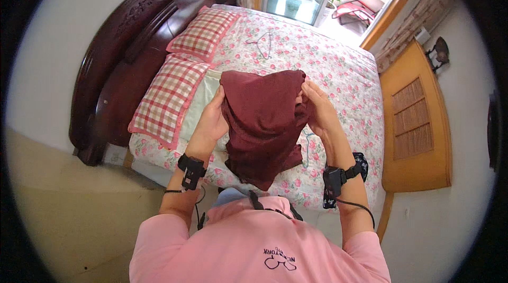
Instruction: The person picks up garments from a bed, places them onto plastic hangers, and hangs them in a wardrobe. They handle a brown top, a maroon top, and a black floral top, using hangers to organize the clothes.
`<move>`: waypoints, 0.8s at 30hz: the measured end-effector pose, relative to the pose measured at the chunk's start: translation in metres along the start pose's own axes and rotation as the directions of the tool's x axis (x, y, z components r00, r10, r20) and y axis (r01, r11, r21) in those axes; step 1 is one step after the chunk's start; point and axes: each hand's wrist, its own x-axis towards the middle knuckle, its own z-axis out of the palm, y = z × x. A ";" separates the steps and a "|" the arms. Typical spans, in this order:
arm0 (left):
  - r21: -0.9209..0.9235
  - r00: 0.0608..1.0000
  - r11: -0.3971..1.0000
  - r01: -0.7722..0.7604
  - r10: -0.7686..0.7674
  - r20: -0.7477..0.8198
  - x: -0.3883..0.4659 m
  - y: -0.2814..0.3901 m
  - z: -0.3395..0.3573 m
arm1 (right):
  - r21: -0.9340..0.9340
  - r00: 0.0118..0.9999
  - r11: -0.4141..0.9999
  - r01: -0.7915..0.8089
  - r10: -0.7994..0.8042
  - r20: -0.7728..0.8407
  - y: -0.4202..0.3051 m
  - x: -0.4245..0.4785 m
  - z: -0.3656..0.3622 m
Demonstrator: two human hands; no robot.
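A dark maroon cloth garment (262, 116) hangs in front of me over the near side of the bed, its lower end drooping in folds. My left hand (214, 114) grips its upper left edge, thumb on top. At the upper right corner, my right hand (319, 106) pinches the fabric, and part of those fingers is hidden behind it. Beneath the garment, a pale green cloth (200, 104) lies on the bed. A blue clothes hanger (306, 148) shows partly beside my right forearm.
The bed (345, 80) has a floral sheet. Two checked pillows (170, 96) (204, 33) rest by the dark wooden headboard (131, 53). Another hanger (264, 45) lies farther back. A dark patterned cloth (329, 199) sits at the near right edge. A wooden cabinet (416, 124) stands right.
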 end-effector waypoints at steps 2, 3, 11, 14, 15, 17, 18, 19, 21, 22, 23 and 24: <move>-0.015 0.998 0.998 0.065 -0.065 0.002 0.004 -0.002 0.008 | 0.002 0.998 1.000 0.015 -0.014 -0.057 -0.012 -0.011 -0.017; -0.001 0.999 0.999 0.036 -0.036 0.022 0.008 0.001 0.006 | 0.005 0.997 1.000 0.024 -0.024 -0.080 -0.018 -0.015 -0.026; 0.144 0.995 0.986 0.083 -0.073 -0.071 0.036 -0.002 0.036 | -0.557 0.953 0.800 0.223 -0.298 -0.046 -0.049 -0.045 -0.078; 0.037 0.991 0.991 0.131 -0.131 -0.001 0.047 -0.015 0.052 | -0.853 0.960 0.503 0.137 -0.279 -0.011 -0.049 -0.053 -0.094; 0.008 0.992 0.992 0.123 -0.123 0.028 0.049 -0.022 0.061 | -0.952 0.944 0.303 0.043 -0.325 -0.061 -0.051 -0.057 -0.093; -0.053 0.990 0.992 0.116 -0.111 0.091 0.047 -0.035 0.096 | -0.957 0.844 0.131 0.260 -0.511 0.159 -0.037 -0.062 -0.105; -0.073 0.992 0.991 0.109 -0.104 0.075 0.045 -0.046 0.121 | -0.930 0.883 0.247 0.272 -0.449 0.139 -0.023 -0.065 -0.112; -0.098 0.993 0.989 0.107 -0.102 0.055 0.047 -0.055 0.137 | -0.887 0.914 0.364 0.284 -0.382 0.136 -0.008 -0.066 -0.107; -0.134 0.980 0.982 0.134 -0.111 0.163 0.057 -0.072 0.159 | -0.924 0.842 0.102 0.369 -0.459 0.285 0.032 -0.063 -0.103; -0.144 0.969 0.975 0.167 -0.136 0.206 0.058 -0.071 0.172 | -0.912 0.927 0.323 0.253 -0.350 0.133 0.040 -0.056 -0.100; -0.057 0.952 0.990 0.132 -0.111 0.287 0.065 -0.069 0.176 | -0.850 0.979 0.516 0.106 -0.206 -0.003 0.044 -0.049 -0.100; 0.025 0.927 0.996 0.090 -0.093 0.364 0.075 -0.065 0.176 | -0.772 0.962 0.614 0.165 -0.273 -0.012 0.045 -0.042 -0.105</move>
